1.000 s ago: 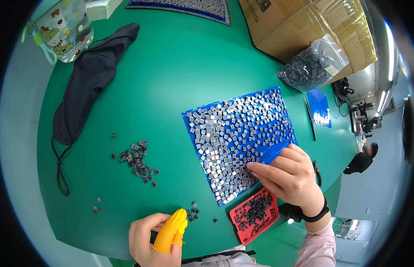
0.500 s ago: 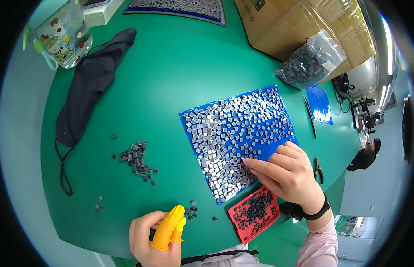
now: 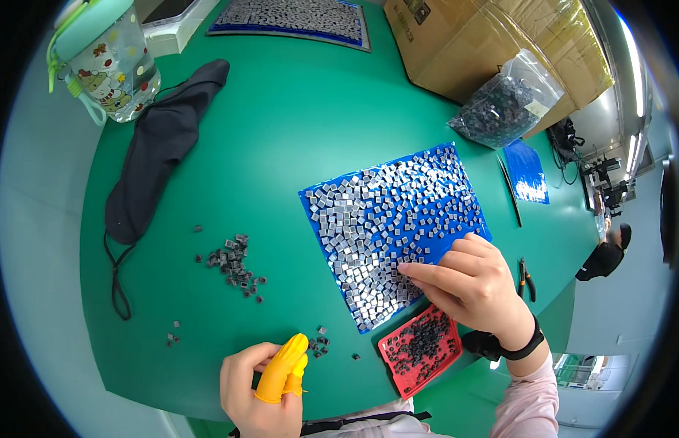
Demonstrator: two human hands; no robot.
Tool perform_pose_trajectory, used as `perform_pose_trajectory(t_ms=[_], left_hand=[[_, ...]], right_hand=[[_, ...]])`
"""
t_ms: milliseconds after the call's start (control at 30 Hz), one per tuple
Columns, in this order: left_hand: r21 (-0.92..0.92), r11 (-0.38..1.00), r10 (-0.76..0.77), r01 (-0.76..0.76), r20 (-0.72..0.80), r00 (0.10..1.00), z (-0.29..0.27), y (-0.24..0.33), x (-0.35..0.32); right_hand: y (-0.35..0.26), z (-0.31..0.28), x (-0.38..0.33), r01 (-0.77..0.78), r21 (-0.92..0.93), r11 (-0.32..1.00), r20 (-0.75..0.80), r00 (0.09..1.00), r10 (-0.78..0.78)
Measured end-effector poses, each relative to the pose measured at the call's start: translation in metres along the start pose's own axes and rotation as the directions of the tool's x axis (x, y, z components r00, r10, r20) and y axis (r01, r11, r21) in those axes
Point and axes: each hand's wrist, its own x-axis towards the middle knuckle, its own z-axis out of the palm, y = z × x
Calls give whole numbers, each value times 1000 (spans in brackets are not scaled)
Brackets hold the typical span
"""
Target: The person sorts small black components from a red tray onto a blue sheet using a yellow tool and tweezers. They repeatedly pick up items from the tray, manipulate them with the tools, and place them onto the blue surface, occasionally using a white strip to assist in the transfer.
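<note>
Small square silver-grey pieces (image 3: 346,212) are spread over a blue sheet (image 3: 440,247), crowded along its left side and spaced more loosely toward the upper right; a bare patch is left beside the right hand (image 3: 471,274). The sheet is laid at a slant on a green table (image 3: 266,146). The right hand is held over the sheet's lower right part, its fingers bent and its index fingertip brought down at the pieces; whether one is gripped cannot be told, since the thumb tip is hidden. A black wristband (image 3: 525,343) is worn on that arm.

Just below the sheet, a red tray (image 3: 406,390) is filled with small black parts (image 3: 425,339). The left hand (image 3: 263,390) is held near the table's front edge, its fingers curled and partly clad in yellow finger covers (image 3: 282,365); whether anything is held there cannot be told. A few dark pieces (image 3: 319,347) are scattered just beside it, and a larger pile (image 3: 231,261) is seen farther up.

To the right, pliers (image 3: 527,279) and tweezers (image 3: 509,187) are laid. Beyond, a clear bag (image 3: 500,106) is leaned against a cardboard box (image 3: 463,44).
</note>
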Motion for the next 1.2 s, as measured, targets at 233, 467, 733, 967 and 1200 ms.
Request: perform_pose_trajectory(t_ms=[233, 467, 733, 967, 1200], left_hand=[[25, 1000, 0, 0, -15, 1000, 3, 2, -1], [23, 999, -24, 25, -43, 999, 5, -6, -4], [22, 999, -34, 34, 2, 999, 11, 4, 3], [89, 982, -162, 169, -72, 984, 6, 9, -5], [-58, 979, -196, 193, -47, 979, 21, -6, -11]], right_hand=[[-4, -12, -4, 6, -6, 1000, -54, 999, -6], [-21, -67, -35, -259, 18, 966, -310, 917, 251], [-3, -46, -125, -690, 20, 724, -271, 693, 668], [-1, -23, -149, -695, 134, 706, -289, 654, 699], [14, -6, -196, -892, 62, 447, -325, 406, 854]])
